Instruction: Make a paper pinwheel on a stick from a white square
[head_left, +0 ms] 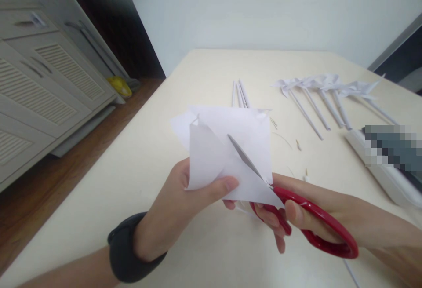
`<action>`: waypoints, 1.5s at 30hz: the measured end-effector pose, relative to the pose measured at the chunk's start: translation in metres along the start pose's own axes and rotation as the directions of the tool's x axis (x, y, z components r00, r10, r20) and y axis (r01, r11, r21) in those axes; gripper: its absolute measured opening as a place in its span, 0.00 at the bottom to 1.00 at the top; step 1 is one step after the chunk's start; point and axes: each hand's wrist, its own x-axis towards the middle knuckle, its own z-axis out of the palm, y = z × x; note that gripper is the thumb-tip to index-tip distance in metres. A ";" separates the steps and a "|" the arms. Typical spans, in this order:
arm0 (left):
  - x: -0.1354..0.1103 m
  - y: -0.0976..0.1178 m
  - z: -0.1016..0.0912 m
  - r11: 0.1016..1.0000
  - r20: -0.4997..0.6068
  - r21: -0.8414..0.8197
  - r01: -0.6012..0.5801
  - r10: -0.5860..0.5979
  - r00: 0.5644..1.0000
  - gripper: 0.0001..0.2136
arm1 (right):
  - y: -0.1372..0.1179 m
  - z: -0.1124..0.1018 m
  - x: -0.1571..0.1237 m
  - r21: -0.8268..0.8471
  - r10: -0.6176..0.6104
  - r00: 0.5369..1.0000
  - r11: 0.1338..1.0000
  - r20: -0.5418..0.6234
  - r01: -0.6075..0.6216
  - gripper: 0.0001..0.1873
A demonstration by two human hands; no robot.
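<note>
My left hand (194,191) pinches a white sheet of paper (211,147) from its lower left, thumb on top and fingers beneath. Slits run in from the sheet's corners, and its left part curls up a little. Red-handled scissors (325,222) are in my right hand (306,209), with the thumb and fingers through the handle loops. One blade lies over the paper's face, pointing up and left from the lower right corner; the other blade is hidden behind the sheet. Part of another white piece of paper (180,129) shows behind the left edge.
Several paper pinwheels (325,83) on rolled sticks lie at the right back of the cream table (158,125). Rolled paper sticks (242,92) lie behind the sheet. A white box-like object (376,165) with a blurred top is at the right. Small scraps lie about the tabletop.
</note>
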 end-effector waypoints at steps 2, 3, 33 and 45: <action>0.000 0.000 0.000 1.000 -0.009 0.008 0.004 -0.004 1.000 0.03 | 0.001 -0.001 0.001 -0.043 0.035 0.999 0.998 -0.022 -0.036 0.13; 0.000 0.000 0.000 1.000 -0.015 0.017 0.006 -0.005 1.000 0.03 | 0.001 -0.001 0.001 -0.048 0.055 0.998 0.997 -0.023 -0.056 0.13; 0.000 0.004 0.003 0.998 -0.054 0.020 0.058 -0.057 0.997 0.01 | -0.009 0.003 0.006 0.116 0.100 0.995 0.988 0.029 -0.103 0.24; 0.000 0.005 0.002 0.999 -0.212 0.008 -0.033 0.033 0.977 0.05 | 0.002 -0.011 -0.010 -0.002 0.071 0.992 0.997 0.108 -0.071 0.14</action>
